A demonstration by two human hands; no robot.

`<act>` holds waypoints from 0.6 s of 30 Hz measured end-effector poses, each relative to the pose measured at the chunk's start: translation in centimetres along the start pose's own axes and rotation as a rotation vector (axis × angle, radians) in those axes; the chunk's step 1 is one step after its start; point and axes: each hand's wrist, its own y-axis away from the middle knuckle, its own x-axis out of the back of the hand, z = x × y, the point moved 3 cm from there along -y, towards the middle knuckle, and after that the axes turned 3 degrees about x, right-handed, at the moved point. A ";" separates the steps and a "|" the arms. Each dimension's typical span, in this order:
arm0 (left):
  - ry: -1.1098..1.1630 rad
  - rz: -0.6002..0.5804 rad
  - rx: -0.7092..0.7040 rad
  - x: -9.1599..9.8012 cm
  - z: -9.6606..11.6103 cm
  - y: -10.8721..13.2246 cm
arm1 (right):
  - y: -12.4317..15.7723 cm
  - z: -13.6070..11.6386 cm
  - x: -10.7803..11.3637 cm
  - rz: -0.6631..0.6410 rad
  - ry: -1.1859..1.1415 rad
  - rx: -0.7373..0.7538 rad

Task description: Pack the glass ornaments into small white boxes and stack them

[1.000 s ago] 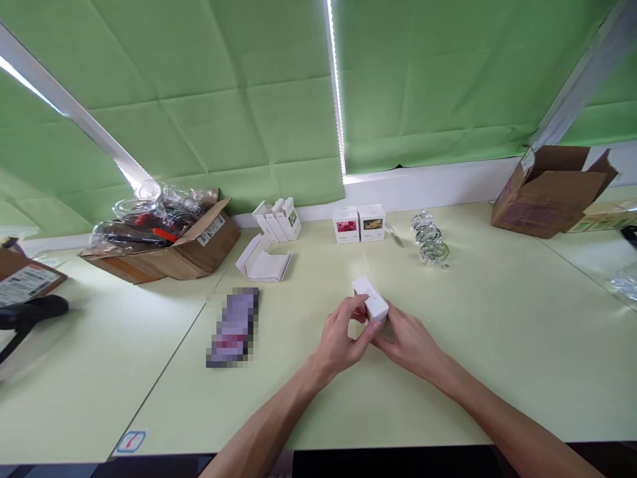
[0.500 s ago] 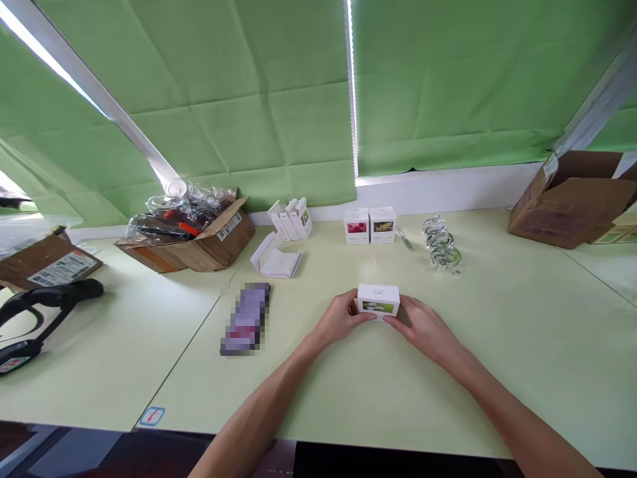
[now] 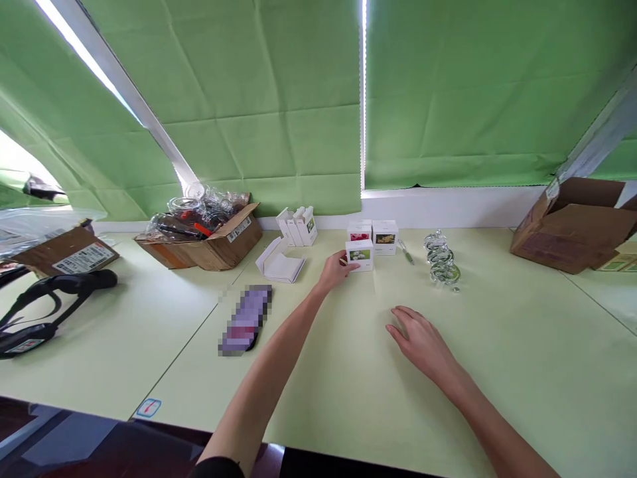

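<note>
My left hand (image 3: 334, 271) grips a small white box (image 3: 359, 257) with a green and white flower picture on its front. That box stands just in front of another white box (image 3: 359, 231) with a pink picture, partly covering it. A third white box (image 3: 385, 238) with a yellow flower picture stands to the right. My right hand (image 3: 421, 338) is over the table with nothing in it, its fingers apart. A green and clear pen-like object (image 3: 405, 252) lies right of the boxes.
Several flattened white cartons (image 3: 297, 226) and an opened white carton (image 3: 281, 264) are at the back left. A blurred phone (image 3: 245, 320) lies nearer. Stacked clear rings (image 3: 440, 257) stand right. Cardboard boxes (image 3: 226, 242) (image 3: 572, 222) and a black strap-like device (image 3: 74, 285) flank the table.
My left hand has carried the flower box away from me, up to the other white boxes. My right hand has let go of it and moved slightly nearer to me.
</note>
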 end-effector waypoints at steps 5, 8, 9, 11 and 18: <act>-0.009 0.094 0.039 0.3 -0.7 -2.7 | 0.1 0.1 -0.1 -0.016 -0.013 -0.021; -0.012 0.097 0.071 0.3 -0.9 -3.4 | 0.2 0.0 -0.2 -0.017 -0.025 -0.022; -0.016 0.102 0.081 0.3 -1.0 -3.5 | 0.2 0.0 -0.2 -0.029 -0.033 -0.032; -0.030 0.125 0.100 0.1 -1.0 -3.7 | 0.2 0.0 -0.2 -0.085 -0.053 -0.069; -0.087 0.172 0.091 -0.9 -1.5 -3.7 | 0.1 -0.1 0.4 -0.240 -0.072 -0.146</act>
